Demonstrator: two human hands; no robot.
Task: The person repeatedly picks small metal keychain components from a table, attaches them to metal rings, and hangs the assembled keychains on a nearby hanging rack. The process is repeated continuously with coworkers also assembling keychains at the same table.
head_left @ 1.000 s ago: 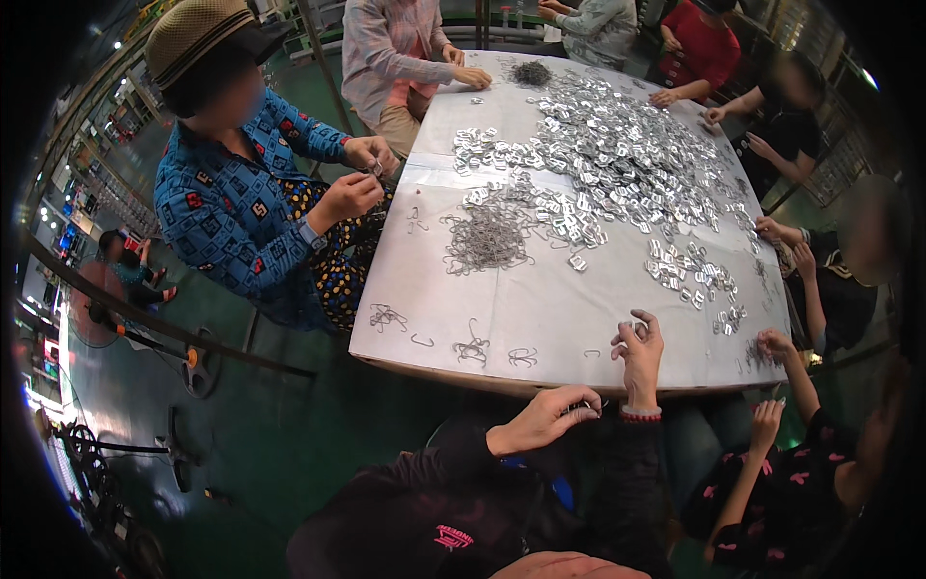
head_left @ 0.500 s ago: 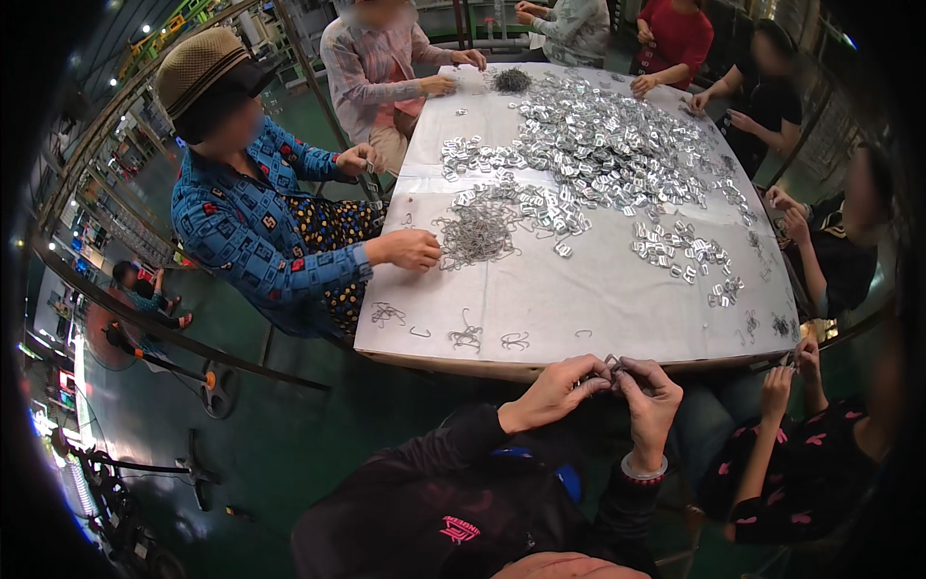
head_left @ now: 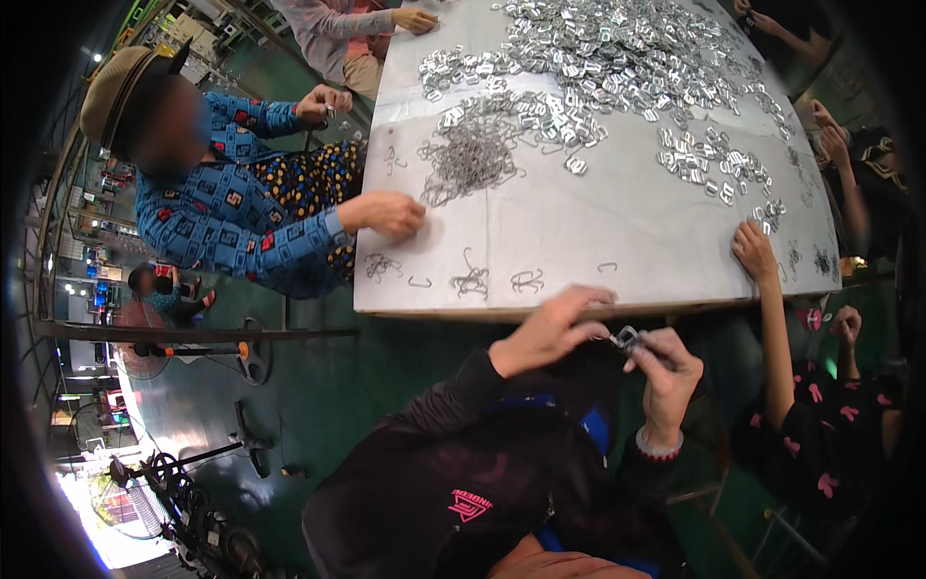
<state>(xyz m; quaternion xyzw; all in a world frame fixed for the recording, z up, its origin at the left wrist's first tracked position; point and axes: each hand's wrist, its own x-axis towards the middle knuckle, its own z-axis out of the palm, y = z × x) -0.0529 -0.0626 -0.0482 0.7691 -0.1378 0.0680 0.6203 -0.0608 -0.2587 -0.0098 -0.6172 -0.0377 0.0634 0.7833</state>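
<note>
Just off the table's near edge, my right hand (head_left: pixel 667 376) pinches a small metal buckle (head_left: pixel 627 338) between thumb and fingers. My left hand (head_left: pixel 550 333) is beside it, forefinger and thumb apart. The left thumb tip is close to a thin wire bit at the buckle; whether they touch I cannot tell. On the white-covered table (head_left: pixel 598 241) beyond lie a lone wire hook (head_left: pixel 607 266) and small clusters of hooks (head_left: pixel 471 281). Farther off are a tangled heap of wire hooks (head_left: pixel 470 164) and a large pile of flat silver buckles (head_left: pixel 627 58).
At the left, a person in a blue patterned jacket (head_left: pixel 241 232) reaches to the table's edge. A co-worker's hand (head_left: pixel 754 253) rests on the near right corner, by a small buckle group (head_left: pixel 769 216). Other people work around the far sides. A fan (head_left: pixel 145 338) stands at the left.
My left fingers have spread and drawn slightly apart from the right hand. The view has shifted, with the table higher in it. The co-worker at right has put a hand on the table.
</note>
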